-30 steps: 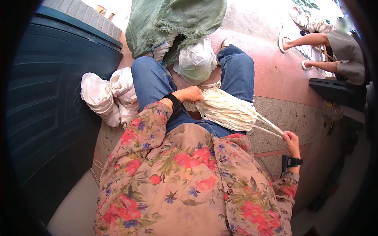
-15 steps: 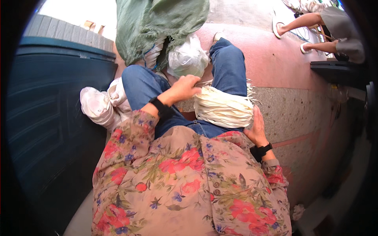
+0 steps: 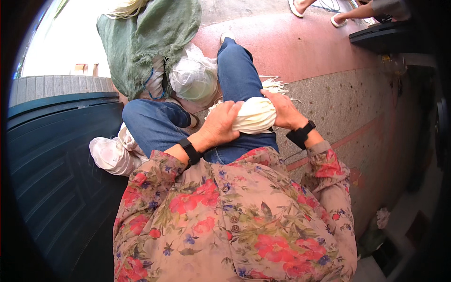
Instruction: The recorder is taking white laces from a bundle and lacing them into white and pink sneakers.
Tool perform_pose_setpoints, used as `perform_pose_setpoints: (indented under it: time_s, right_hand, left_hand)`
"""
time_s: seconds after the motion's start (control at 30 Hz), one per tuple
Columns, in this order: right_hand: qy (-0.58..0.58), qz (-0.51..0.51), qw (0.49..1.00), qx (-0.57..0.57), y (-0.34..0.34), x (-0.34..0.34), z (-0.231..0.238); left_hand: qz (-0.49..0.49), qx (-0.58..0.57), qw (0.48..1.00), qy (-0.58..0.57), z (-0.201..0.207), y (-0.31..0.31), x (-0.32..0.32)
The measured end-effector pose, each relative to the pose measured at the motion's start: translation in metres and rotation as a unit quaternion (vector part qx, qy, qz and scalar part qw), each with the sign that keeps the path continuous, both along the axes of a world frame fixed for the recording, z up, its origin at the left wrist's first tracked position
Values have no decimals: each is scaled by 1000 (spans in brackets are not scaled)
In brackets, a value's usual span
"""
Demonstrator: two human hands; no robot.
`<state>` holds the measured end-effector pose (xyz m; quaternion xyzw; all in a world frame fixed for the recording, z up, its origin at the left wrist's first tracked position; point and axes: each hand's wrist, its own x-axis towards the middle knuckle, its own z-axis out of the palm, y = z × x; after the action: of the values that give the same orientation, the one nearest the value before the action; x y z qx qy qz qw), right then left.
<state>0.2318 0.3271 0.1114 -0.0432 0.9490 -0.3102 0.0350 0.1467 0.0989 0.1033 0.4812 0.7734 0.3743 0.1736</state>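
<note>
A floral sleeve leads to the left hand (image 3: 220,126), its grip wrapped over a cream bundle of fibre strands (image 3: 253,115) on the lap; the right hand (image 3: 284,110) clasps its other side. Loose strand ends fan out behind, partly hidden. Beyond sit white plastic bags (image 3: 193,77) under green cloth (image 3: 150,40).
</note>
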Motion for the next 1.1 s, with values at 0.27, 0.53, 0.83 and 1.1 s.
perform_pose_setpoints:
  time_s: [0.27, 0.53, 0.83, 1.1]
  right_hand:
    - [-134, -26, 982, -127, -1, -59, 7]
    - [-67, -6, 998, -8, 4, -8, 1]
    - [34, -133, 991, -6, -14, 35, -7]
    - [-58, -59, 996, -16, -2, 46, 7]
  left_hand:
    - [85, -2, 939, -334, -7, 11, -63]
    - [10, -35, 993, -115, 11, 7, -15]
    - [-86, -25, 995, -41, 27, 14, -8]
    - [-99, -50, 993, -39, 46, 1, -21]
